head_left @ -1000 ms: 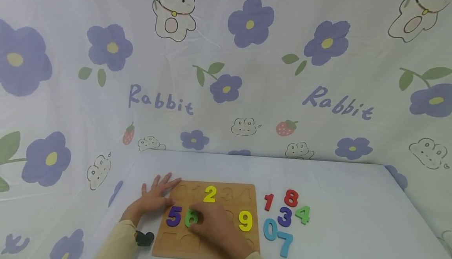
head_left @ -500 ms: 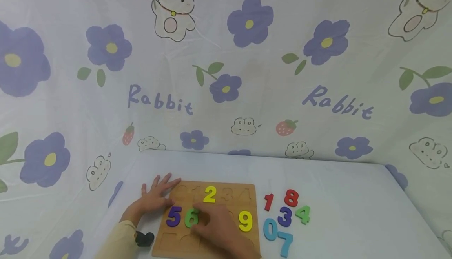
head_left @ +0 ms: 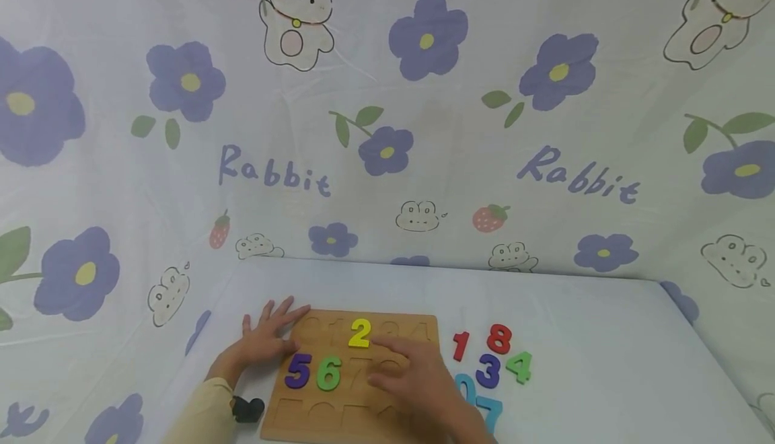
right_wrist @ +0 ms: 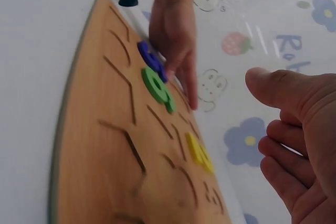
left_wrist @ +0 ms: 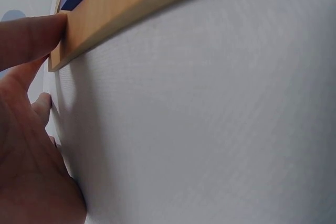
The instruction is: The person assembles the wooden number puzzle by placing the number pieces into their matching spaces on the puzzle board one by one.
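Observation:
A wooden number puzzle board (head_left: 303,427) lies on the white table. Purple 5 (head_left: 293,371) and green 6 (head_left: 321,371) sit side by side in its middle row, with yellow 2 (head_left: 360,343) in the top row. My left hand (head_left: 263,340) rests at the board's left edge, fingers spread and thumb touching the wood. Over the right half of the board hovers my right hand (head_left: 418,373), thumb and index finger apart and nothing between them; the right wrist view shows its other fingers (right_wrist: 283,163) loosely bent. Yellow 9 is hidden behind this hand in the head view.
Loose numbers lie right of the board: red 1 (head_left: 461,346), red 8 (head_left: 506,340), purple 3 (head_left: 495,363), green 4 (head_left: 522,368), blue 0 and blue 7 (head_left: 493,407), the blue ones partly covered by my right arm. A patterned cloth (head_left: 387,255) hangs behind the table.
My right hand has let go of the green 6 and moved right across the board, now covering the yellow 9. The 6 stays in place, and my left hand has not moved.

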The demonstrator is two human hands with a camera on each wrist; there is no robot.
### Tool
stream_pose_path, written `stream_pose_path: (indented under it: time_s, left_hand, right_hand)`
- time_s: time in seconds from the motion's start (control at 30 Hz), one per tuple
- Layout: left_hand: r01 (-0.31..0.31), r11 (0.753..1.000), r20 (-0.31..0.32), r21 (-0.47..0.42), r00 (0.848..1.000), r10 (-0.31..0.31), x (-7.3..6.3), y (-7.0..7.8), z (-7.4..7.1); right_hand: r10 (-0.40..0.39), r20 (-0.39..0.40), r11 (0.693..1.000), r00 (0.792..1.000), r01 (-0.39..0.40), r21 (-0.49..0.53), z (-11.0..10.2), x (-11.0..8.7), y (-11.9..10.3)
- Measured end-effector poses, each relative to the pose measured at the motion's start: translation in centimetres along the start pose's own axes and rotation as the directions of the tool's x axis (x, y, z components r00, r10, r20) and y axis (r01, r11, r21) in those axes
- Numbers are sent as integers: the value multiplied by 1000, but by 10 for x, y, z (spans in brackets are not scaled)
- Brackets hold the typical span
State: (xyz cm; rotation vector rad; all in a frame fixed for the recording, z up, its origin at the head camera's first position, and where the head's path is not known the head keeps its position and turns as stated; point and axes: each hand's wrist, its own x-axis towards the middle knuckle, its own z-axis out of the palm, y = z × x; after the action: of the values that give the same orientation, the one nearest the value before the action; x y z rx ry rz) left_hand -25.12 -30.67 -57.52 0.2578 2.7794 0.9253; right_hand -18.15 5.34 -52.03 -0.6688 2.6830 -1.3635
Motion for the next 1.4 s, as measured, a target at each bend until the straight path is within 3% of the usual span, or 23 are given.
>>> stream_pose_path:
  time_s: [0.17, 0.43, 0.73, 0.87, 1.2, 1.4]
  left_hand:
    - [-3, 1000, 1, 8, 1000, 3, 4, -5, 2]
    - [2, 999, -14, 35, 1000, -1, 18, -29, 15]
    - [-30, 1000, 1, 4, 1000, 30, 6, -10, 3]
    - [-17, 1000, 8, -6, 1000, 17, 5, -7, 0]
    - [-4, 1000, 0, 21, 1000, 4, 10, -16, 5]
    - [11, 1000, 21, 15, 1000, -11, -1, 5, -3]
  right_hand:
    - [-20, -51, 999, 999, 18, -35, -27, -14, 13]
    - [65, -112, 990, 992, -78, -115, -75, -44, 37]
    - [101, -157, 961, 982, -137, -241, -134, -76, 72]
    - [114, -163, 945, 980, -157, -287, -153, -84, 89]
    - [91, -182, 925, 979, -150, -350, -176, -94, 119]
    - [151, -173, 926, 973, -201, -319, -175, -96, 126]
